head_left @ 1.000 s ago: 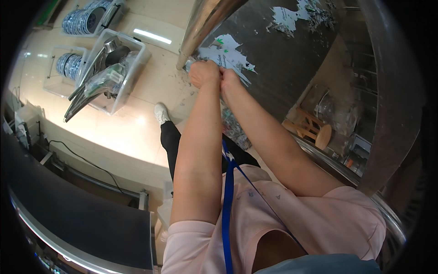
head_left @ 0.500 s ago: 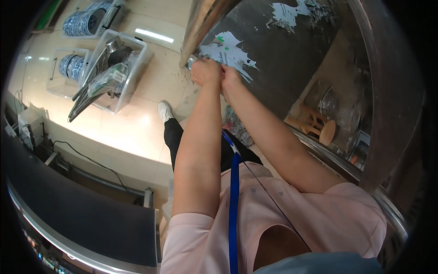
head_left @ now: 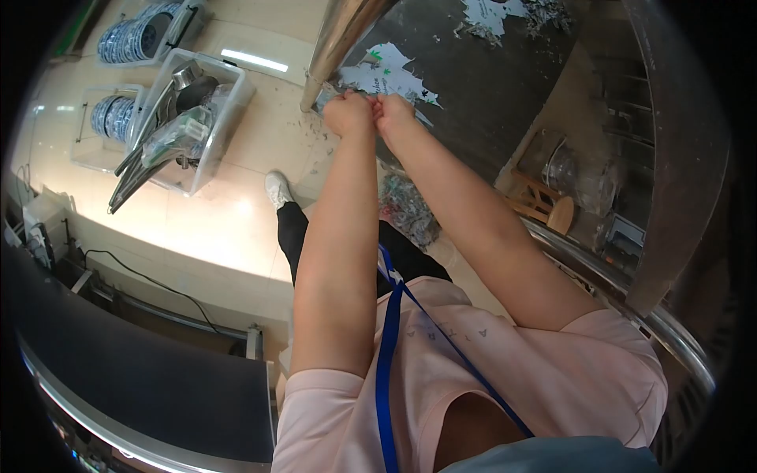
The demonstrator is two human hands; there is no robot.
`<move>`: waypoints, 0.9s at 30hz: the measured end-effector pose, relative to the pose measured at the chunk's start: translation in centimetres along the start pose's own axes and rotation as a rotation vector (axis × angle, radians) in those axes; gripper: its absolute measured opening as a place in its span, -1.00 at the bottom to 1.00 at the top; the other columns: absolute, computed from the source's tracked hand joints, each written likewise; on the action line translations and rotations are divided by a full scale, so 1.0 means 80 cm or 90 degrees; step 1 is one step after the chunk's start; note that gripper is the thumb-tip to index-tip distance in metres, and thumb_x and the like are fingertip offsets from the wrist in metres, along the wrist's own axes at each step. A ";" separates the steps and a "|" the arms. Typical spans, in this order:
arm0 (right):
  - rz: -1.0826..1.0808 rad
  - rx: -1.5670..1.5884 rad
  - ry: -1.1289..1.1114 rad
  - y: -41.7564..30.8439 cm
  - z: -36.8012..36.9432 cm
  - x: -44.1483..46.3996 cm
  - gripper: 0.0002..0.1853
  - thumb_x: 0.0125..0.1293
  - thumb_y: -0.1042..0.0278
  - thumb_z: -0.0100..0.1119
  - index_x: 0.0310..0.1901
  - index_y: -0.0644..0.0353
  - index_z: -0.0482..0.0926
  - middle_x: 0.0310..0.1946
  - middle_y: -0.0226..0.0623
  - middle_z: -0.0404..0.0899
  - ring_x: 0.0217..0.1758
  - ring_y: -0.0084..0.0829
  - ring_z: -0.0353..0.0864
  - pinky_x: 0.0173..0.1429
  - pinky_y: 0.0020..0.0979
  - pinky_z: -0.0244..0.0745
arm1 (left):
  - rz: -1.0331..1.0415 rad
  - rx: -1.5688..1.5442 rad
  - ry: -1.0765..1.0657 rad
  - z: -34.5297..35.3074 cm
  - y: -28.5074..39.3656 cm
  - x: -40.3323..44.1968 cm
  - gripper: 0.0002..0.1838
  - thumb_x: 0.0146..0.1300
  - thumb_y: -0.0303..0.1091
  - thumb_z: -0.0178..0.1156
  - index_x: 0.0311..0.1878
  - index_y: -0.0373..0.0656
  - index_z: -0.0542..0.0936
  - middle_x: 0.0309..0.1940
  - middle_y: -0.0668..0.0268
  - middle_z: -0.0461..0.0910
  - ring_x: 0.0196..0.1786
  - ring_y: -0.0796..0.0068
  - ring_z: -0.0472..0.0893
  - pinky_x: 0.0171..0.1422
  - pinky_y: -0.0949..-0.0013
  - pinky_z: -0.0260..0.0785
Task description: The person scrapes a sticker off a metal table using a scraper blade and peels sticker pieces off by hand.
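Note:
My left hand (head_left: pixel 348 114) is closed at the near edge of a dark metal shelf (head_left: pixel 473 102). Close beside it, almost touching, my right hand (head_left: pixel 393 113) is closed too, its fingers curled inward. Just beyond both hands lies a white plastic sheet (head_left: pixel 392 75) with green leaf prints and lettering, its edges ragged and torn. A small pale scrap (head_left: pixel 326 93) shows past the left hand. What the fingers grip is hidden by the hands themselves.
A brown metal post (head_left: pixel 322 69) stands left of my hands. Shredded scraps (head_left: pixel 408 209) are heaped below. At left, a clear bin (head_left: pixel 206 150) holds metal utensils, near stacked blue-patterned dishes (head_left: pixel 118 118). A wooden stool (head_left: pixel 559 213) stands at right, and another torn sheet (head_left: pixel 489 17) lies farther back.
Both hands stay close together at the shelf edge; the right hand has turned slightly. The view has shifted a little, and more of the scrap heap shows. The blue lanyard has swung left.

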State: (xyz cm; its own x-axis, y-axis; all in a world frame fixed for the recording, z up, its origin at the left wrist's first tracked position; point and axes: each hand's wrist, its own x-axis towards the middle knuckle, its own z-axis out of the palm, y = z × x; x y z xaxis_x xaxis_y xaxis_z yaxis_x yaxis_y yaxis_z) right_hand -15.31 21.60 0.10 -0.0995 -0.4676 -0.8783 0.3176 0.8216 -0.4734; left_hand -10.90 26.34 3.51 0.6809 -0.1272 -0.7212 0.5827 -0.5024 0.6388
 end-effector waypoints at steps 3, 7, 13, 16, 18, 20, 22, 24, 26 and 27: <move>-0.024 -0.038 -0.035 -0.003 -0.004 0.006 -0.90 0.03 0.66 -0.18 -0.36 0.40 0.29 -0.56 -0.09 0.40 -0.64 -0.30 0.42 -0.60 -0.40 0.42 | -0.032 0.044 0.002 0.003 0.003 0.003 -0.77 -0.02 -0.33 0.08 -0.45 -0.35 0.56 -0.52 0.06 0.54 -0.40 0.24 0.56 -0.26 0.32 0.35; -0.031 -0.108 -0.002 -0.007 0.004 0.010 -0.90 0.05 0.62 -0.14 -0.36 0.42 0.31 -0.57 -0.07 0.41 -0.66 -0.32 0.41 -0.65 -0.44 0.36 | -0.014 0.110 0.064 0.014 -0.007 0.008 -0.76 0.02 -0.29 0.04 -0.51 -0.27 0.58 -0.53 0.12 0.56 -0.41 0.18 0.55 -0.29 0.25 0.36; -0.032 -0.151 -0.020 -0.009 0.001 0.013 -0.89 0.04 0.60 -0.11 -0.35 0.40 0.34 -0.58 -0.09 0.43 -0.67 -0.35 0.42 -0.71 -0.47 0.27 | 0.004 0.051 0.069 0.032 -0.031 0.031 -0.76 0.01 -0.31 0.02 -0.48 -0.30 0.56 -0.56 0.08 0.54 -0.46 0.20 0.54 -0.30 0.27 0.35; -0.052 -0.187 -0.043 -0.011 -0.003 0.012 -0.89 0.04 0.60 -0.10 -0.35 0.39 0.35 -0.58 -0.10 0.43 -0.68 -0.36 0.42 -0.72 -0.46 0.29 | 0.008 -0.053 0.067 0.050 -0.056 0.043 -0.75 0.01 -0.32 0.01 -0.49 -0.34 0.54 -0.59 0.09 0.54 -0.53 0.26 0.54 -0.34 0.30 0.36; -0.063 -0.189 -0.029 -0.010 -0.009 0.007 -0.89 0.04 0.61 -0.11 -0.36 0.39 0.36 -0.57 -0.10 0.44 -0.67 -0.35 0.44 -0.70 -0.44 0.32 | 0.014 -0.049 0.073 0.053 -0.065 0.044 -0.75 0.01 -0.29 0.01 -0.53 -0.29 0.55 -0.57 0.06 0.53 -0.47 0.14 0.53 -0.31 0.22 0.33; -0.067 -0.168 0.010 -0.013 -0.017 -0.005 -0.90 0.04 0.62 -0.12 -0.36 0.40 0.36 -0.57 -0.09 0.44 -0.65 -0.32 0.45 -0.66 -0.41 0.36 | 0.023 -0.021 0.059 0.041 -0.056 0.018 -0.75 0.01 -0.28 0.01 -0.55 -0.28 0.55 -0.56 0.04 0.53 -0.44 0.10 0.53 -0.31 0.19 0.31; -0.055 -0.160 0.041 -0.015 -0.026 -0.011 -0.88 0.02 0.64 -0.13 -0.35 0.41 0.35 -0.57 -0.08 0.44 -0.63 -0.30 0.46 -0.63 -0.39 0.39 | 0.022 0.021 0.042 0.030 -0.048 -0.009 -0.74 0.01 -0.28 0.01 -0.56 -0.28 0.54 -0.56 0.03 0.53 -0.44 0.09 0.52 -0.31 0.18 0.31; -0.055 -0.146 0.055 -0.017 -0.027 -0.010 -0.87 0.00 0.66 -0.14 -0.35 0.43 0.34 -0.57 -0.08 0.43 -0.63 -0.28 0.47 -0.61 -0.37 0.40 | 0.020 0.054 0.044 0.029 -0.044 -0.016 -0.74 0.01 -0.28 0.00 -0.56 -0.29 0.54 -0.57 0.03 0.52 -0.43 0.09 0.52 -0.30 0.18 0.31; -0.063 -0.127 0.059 -0.015 -0.025 -0.009 -0.87 -0.01 0.67 -0.15 -0.36 0.44 0.34 -0.58 -0.07 0.43 -0.63 -0.27 0.47 -0.61 -0.37 0.40 | 0.032 0.104 0.070 0.023 -0.031 -0.024 -0.74 0.02 -0.28 0.00 -0.57 -0.29 0.53 -0.57 0.03 0.52 -0.42 0.08 0.52 -0.30 0.17 0.30; -0.068 -0.133 0.059 -0.014 -0.025 -0.009 -0.87 -0.01 0.67 -0.15 -0.36 0.45 0.34 -0.58 -0.07 0.43 -0.63 -0.27 0.46 -0.62 -0.37 0.39 | 0.039 0.129 0.084 0.022 -0.028 -0.025 -0.74 0.02 -0.28 0.00 -0.57 -0.29 0.53 -0.58 0.03 0.52 -0.42 0.08 0.52 -0.30 0.17 0.30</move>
State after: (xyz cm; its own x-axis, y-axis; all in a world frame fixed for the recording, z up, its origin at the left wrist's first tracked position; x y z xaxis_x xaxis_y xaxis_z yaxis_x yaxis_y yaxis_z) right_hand -17.49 21.68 1.13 -0.2106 -0.5317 -0.8204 0.0992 0.8232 -0.5590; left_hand -14.39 26.19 3.06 0.7723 -0.0562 -0.6327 0.4471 -0.6596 0.6043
